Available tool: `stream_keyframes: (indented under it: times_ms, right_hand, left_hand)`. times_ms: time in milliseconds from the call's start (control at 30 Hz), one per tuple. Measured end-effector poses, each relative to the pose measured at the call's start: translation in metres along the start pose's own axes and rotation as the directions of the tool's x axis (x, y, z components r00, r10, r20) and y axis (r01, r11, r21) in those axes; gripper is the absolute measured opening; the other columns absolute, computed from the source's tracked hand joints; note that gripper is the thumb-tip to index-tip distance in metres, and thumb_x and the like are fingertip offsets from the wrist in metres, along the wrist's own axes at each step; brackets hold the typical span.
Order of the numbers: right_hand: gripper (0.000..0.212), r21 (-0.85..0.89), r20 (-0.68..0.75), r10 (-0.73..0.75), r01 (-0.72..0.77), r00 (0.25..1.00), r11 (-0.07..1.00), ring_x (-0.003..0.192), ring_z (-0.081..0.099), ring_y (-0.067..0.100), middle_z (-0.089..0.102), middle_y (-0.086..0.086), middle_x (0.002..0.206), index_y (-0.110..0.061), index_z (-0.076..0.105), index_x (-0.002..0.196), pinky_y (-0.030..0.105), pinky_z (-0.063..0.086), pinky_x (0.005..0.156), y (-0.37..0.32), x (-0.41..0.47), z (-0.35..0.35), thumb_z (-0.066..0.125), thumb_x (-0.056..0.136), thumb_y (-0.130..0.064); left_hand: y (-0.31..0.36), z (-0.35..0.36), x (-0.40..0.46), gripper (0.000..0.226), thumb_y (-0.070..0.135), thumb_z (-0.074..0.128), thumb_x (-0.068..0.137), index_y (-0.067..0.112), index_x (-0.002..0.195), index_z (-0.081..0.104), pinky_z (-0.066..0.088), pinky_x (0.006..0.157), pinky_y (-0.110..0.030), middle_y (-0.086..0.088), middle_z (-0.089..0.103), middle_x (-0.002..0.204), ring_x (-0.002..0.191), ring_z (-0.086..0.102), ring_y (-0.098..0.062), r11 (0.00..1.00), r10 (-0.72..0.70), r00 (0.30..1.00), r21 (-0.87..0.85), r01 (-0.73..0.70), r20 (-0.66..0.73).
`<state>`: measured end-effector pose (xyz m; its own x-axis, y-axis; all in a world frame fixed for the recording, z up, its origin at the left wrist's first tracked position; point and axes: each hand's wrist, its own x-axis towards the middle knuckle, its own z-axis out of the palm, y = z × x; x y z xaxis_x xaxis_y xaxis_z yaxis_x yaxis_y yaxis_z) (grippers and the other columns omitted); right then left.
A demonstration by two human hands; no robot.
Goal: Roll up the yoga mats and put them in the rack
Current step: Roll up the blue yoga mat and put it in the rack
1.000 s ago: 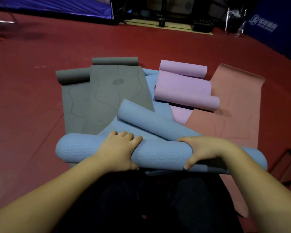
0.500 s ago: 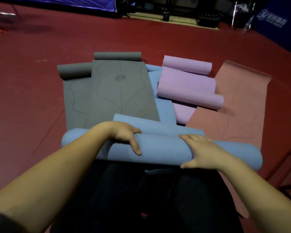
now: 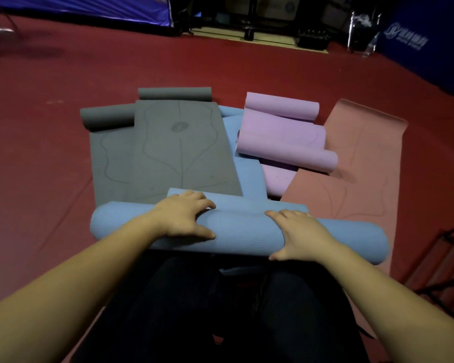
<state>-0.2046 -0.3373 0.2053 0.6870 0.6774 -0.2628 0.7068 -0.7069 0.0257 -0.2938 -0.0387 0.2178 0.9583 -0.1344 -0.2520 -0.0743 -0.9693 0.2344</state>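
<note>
Blue mat [image 3: 236, 231] at lower centre: your left hand [image 3: 184, 216] curls over it, right hand [image 3: 299, 233] presses with spread fingers; uneven pressure could skew the roll.

Red floor [image 3: 63, 166]; blue banner [image 3: 427, 48].
</note>
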Motion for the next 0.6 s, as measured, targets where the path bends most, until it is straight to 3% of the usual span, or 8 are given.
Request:
stream_keyframes:
  times_ms: [67, 167, 367, 600]
  right_hand:
    - [0.112, 0.016, 0.028, -0.008, 0.008, 1.0, 1.0, 0.129, 0.045, 0.023, 0.047, -0.003, 0.14, -0.033, 0.022, 0.152, 0.041, 0.035, 0.108, 0.003, 0.003, -0.002, 0.067, 0.059, -0.077]
    - [0.111, 0.014, 0.039, -0.023, 0.023, 0.999, 1.0, 0.13, 0.045, 0.021, 0.048, -0.004, 0.139, -0.034, 0.023, 0.15, 0.042, 0.037, 0.107, 0.004, 0.006, -0.006, 0.066, 0.057, -0.078]
    - [0.107, 0.014, 0.041, -0.05, 0.049, 0.998, 0.999, 0.12, 0.052, 0.02, 0.053, -0.006, 0.132, -0.036, 0.029, 0.147, 0.036, 0.044, 0.099, 0.002, 0.004, -0.031, 0.068, 0.057, -0.076]
    - [0.093, 0.225, 0.183, -0.134, 0.091, 0.974, 0.97, 0.11, 0.056, 0.012, 0.055, -0.015, 0.126, -0.041, 0.04, 0.135, 0.034, 0.045, 0.095, 0.009, -0.015, -0.056, 0.076, 0.054, -0.069]
  left_hand:
    - [0.006, 0.023, -0.015, 0.099, 0.087, 0.046, 0.063, 0.026, 0.141, 0.043, 0.044, 0.093, -0.041, 0.003, 0.051, 0.13, 0.117, 0.048, -0.023, 0.97, 0.046, 0.984, 0.242, -0.003, -0.174]
    - [0.011, 0.048, -0.025, 0.118, 0.082, 0.067, 0.047, 0.017, 0.142, 0.042, 0.047, 0.085, -0.05, -0.013, 0.057, 0.128, 0.102, 0.058, -0.035, 0.901, 0.064, 0.964, 0.43, 0.055, -0.257]
    - [0.023, 0.022, -0.031, 0.106, 0.077, 0.059, 0.069, 0.022, 0.15, 0.019, 0.041, 0.095, -0.045, -0.005, 0.048, 0.13, 0.111, 0.05, -0.03, 0.917, 0.001, 0.978, 0.39, 0.083, -0.21]
    - [0.032, -0.008, -0.054, 0.1, 0.082, 0.06, 0.062, 0.033, 0.143, 0.027, 0.047, 0.09, -0.037, 0.005, 0.054, 0.125, 0.113, 0.053, -0.021, 0.951, 0.049, 0.988, 0.308, -0.003, -0.144]
